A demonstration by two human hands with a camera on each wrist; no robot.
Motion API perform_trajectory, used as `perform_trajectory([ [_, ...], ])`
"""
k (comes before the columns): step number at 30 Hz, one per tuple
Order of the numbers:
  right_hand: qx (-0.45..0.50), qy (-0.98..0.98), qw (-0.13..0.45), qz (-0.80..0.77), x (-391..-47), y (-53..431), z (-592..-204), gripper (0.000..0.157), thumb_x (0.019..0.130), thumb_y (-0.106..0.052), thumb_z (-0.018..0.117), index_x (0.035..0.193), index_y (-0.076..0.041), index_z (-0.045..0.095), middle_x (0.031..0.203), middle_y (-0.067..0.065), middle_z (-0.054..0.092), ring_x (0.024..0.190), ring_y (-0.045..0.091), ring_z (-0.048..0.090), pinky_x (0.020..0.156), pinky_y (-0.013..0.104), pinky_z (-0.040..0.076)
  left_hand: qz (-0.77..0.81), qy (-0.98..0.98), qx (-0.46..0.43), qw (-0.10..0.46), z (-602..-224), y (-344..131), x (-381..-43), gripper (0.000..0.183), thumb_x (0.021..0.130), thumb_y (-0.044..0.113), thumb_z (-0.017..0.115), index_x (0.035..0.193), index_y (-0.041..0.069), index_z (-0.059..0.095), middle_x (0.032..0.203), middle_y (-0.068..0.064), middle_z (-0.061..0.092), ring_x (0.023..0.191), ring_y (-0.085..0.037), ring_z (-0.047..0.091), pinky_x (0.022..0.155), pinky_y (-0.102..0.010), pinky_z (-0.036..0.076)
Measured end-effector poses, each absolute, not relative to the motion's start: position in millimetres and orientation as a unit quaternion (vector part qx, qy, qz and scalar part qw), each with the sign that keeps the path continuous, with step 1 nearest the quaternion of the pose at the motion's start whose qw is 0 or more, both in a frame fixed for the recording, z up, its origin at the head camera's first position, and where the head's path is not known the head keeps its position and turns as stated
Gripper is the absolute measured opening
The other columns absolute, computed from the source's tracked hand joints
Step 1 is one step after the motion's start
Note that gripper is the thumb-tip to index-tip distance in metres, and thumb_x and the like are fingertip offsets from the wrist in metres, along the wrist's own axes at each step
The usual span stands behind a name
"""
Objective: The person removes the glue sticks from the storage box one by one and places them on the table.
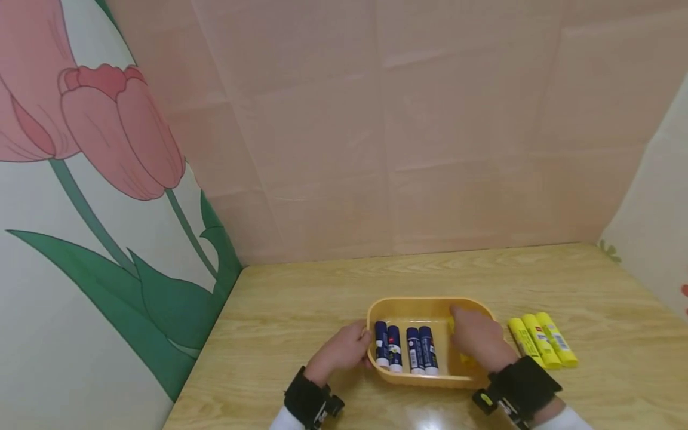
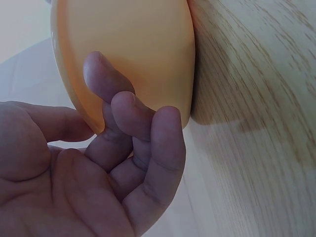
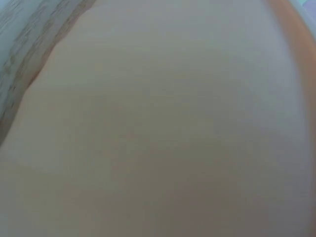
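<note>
As I inspect from my remote station, I record a yellow-orange tray (image 1: 398, 378) standing on the wood-grain table (image 1: 279, 334) between the person's two hands. The left hand (image 1: 346, 345) has the near end of the tray pinched: its thumb is at the rim and its fingers are bent, set against the outer wall, as the left wrist view confirms. The right hand (image 1: 477, 337) reaches into the opposite end of the tray, knuckles uppermost. I note patches of a yellow object (image 1: 466, 359) under that hand; because the hand covers most of it, I cannot tell how far the fingers are spread or whether they grip it. The right wrist view, filled by a blurred pale surface, does not settle the point. Inside the tray, dark blue tubes lie in two pairs: the first pair (image 1: 395, 349) just beside the left hand, the second pair (image 1: 429, 351) between it and the right hand. Outside the tray, to the right of the right hand, I count three yellow tubes (image 1: 540, 340) side by side on the table. I also log a black band on each wrist and, ahead of both hands, a creased pink backdrop (image 1: 349, 119).
</note>
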State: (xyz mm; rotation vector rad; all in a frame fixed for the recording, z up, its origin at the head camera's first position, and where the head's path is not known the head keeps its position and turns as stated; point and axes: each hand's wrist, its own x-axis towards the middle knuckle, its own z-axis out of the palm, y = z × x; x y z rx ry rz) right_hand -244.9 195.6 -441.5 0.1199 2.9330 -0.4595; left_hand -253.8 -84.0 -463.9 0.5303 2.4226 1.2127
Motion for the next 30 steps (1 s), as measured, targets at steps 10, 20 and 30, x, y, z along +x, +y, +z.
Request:
perform_trajectory([
  [10, 0.028, 0.984, 0.073, -0.16, -246, 198, -438, 0.057, 0.083, -0.005, 0.069, 0.136, 0.006, 0.051, 0.114, 0.03, 0.063, 0.083, 0.033, 0.055, 0.069, 0.049, 0.048, 0.434, 0.861, 0.188, 0.189, -462, -84, -254, 0.032, 0.108, 0.021, 0.039, 0.128, 0.003, 0.056, 0.072, -0.001, 0.063, 0.065, -0.027, 0.064, 0.056, -0.029, 0.046],
  [20, 0.029, 0.979, 0.08, -0.186, -245, 203, -426, 0.058, 0.083, -0.008, 0.067, 0.136, 0.004, 0.048, 0.093, 0.018, 0.061, 0.072, 0.029, 0.054, 0.058, 0.037, 0.043, 0.436, 0.86, 0.187, 0.188, -461, -84, -255, 0.03, 0.108, 0.022, 0.039, 0.124, 0.004, 0.058, 0.071, -0.002, 0.064, 0.065, -0.028, 0.063, 0.056, -0.03, 0.045],
  [30, 0.044, 0.976, 0.084, -0.196, -240, 214, -406, 0.057, 0.088, -0.014, 0.068, 0.138, 0.0, 0.044, 0.105, 0.028, 0.061, 0.076, 0.031, 0.055, 0.061, 0.038, 0.045, 0.437, 0.859, 0.181, 0.193, -464, -84, -253, 0.033, 0.108, 0.024, 0.04, 0.129, 0.003, 0.056, 0.073, -0.002, 0.064, 0.066, -0.025, 0.063, 0.058, -0.03, 0.047],
])
